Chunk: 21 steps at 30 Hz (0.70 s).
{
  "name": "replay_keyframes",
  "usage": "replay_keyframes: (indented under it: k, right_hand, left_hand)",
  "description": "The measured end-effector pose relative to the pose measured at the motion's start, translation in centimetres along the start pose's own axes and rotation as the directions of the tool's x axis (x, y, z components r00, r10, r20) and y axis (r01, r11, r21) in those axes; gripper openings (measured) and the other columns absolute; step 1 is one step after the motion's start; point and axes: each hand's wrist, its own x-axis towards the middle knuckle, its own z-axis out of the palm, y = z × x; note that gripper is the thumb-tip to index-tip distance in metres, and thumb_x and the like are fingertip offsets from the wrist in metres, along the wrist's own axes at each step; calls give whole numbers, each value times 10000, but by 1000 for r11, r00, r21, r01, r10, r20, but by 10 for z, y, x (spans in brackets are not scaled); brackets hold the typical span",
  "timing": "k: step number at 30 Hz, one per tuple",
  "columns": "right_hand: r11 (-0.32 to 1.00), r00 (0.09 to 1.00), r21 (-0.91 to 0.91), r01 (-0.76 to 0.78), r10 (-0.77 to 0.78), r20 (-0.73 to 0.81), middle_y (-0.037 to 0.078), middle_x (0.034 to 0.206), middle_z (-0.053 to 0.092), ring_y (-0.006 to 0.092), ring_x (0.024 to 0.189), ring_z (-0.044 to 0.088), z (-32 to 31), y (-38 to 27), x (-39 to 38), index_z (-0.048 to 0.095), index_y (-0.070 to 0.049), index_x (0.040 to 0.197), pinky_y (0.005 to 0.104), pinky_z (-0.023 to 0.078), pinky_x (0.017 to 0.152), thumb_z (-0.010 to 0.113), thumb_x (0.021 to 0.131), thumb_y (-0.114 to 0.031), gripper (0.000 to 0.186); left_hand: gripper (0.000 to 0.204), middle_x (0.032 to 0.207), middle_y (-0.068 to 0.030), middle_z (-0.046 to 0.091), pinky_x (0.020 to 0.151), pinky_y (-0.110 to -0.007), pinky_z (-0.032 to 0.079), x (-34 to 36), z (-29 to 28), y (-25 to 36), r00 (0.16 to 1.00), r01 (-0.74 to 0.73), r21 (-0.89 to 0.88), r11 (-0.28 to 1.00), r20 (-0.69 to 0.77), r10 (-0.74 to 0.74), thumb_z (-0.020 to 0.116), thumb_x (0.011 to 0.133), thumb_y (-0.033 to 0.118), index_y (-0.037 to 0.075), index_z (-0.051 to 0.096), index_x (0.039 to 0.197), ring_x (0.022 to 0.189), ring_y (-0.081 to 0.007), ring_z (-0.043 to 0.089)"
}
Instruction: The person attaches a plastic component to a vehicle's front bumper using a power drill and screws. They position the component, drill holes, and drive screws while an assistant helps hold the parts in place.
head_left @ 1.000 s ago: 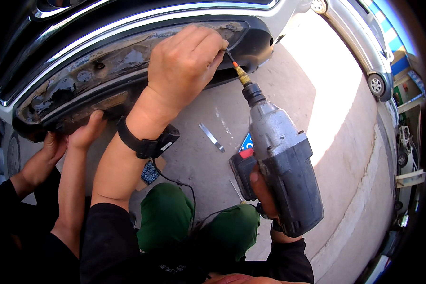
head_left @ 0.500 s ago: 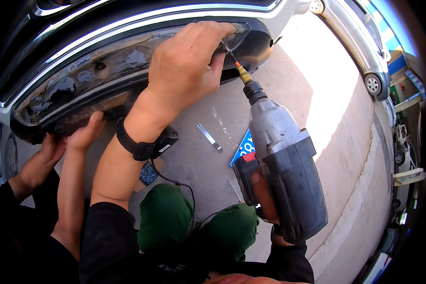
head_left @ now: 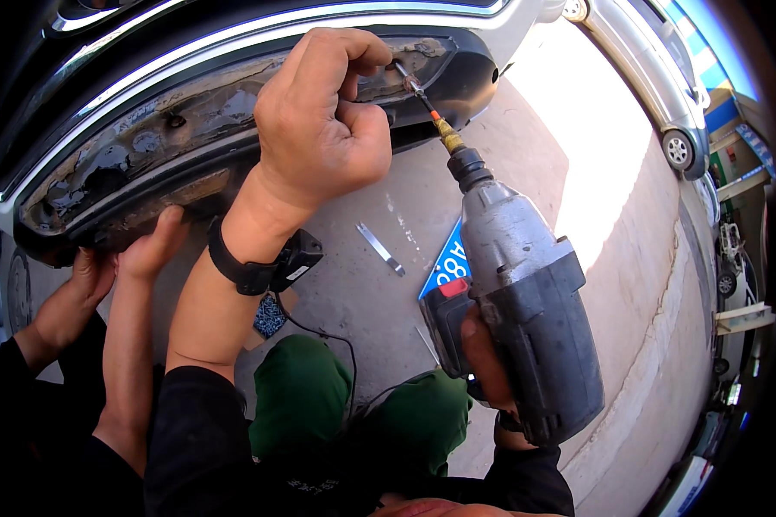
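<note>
My right hand [head_left: 485, 358] is wrapped round the grip of a black and grey cordless impact driver [head_left: 535, 297]. Its long bit [head_left: 429, 105], with a yellow and orange section, reaches to a hole in the dirty inner face of the dark plastic bumper panel [head_left: 467, 90]. A small fastener at the bit's tip is hard to make out. My left hand [head_left: 323, 125] hovers just left of that tip, fingers loosely curled, thumb apart from the index finger, nothing visible between them. Another person's two hands [head_left: 151, 250] support the panel's lower left edge.
On the concrete floor lie a thin metal strip [head_left: 379, 249], a blue plate [head_left: 448, 260] and a small box of screws [head_left: 270, 317]. A black cable [head_left: 350, 349] runs from my left wrist device [head_left: 297, 260]. Parked at the far right is a silver car [head_left: 655, 65].
My left hand has let go near the bit and drawn back left, uncovering the tip. The driver has shifted slightly right and down. The other person's hands stay nearly in place.
</note>
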Motion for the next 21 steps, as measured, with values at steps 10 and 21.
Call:
replay_keyframes:
  k: [10, 21]
  right_hand:
    - [933, 955, 259, -248, 280, -94, 55, 1040, 726, 233, 956, 692, 23, 62, -14, 699, -117, 1150, 378, 534, 874, 824, 783, -291, 425]
    - [989, 993, -107, -106, 110, 31, 68, 1057, 722, 250, 984, 690, -1, -11, -1, 695, -118, 1174, 397, 535, 881, 821, 781, -310, 455]
  left_hand:
    - [372, 788, -53, 583, 496, -235, 430, 2, -8, -2, 1000, -27, 38, 999, -13, 27, 481, 593, -107, 27, 616, 913, 572, -149, 513]
    - [370, 780, -50, 583, 511, -247, 437, -2, 1, -5, 999, -43, 21, 999, -25, 44, 488, 589, -100, 29, 616, 911, 569, -155, 508]
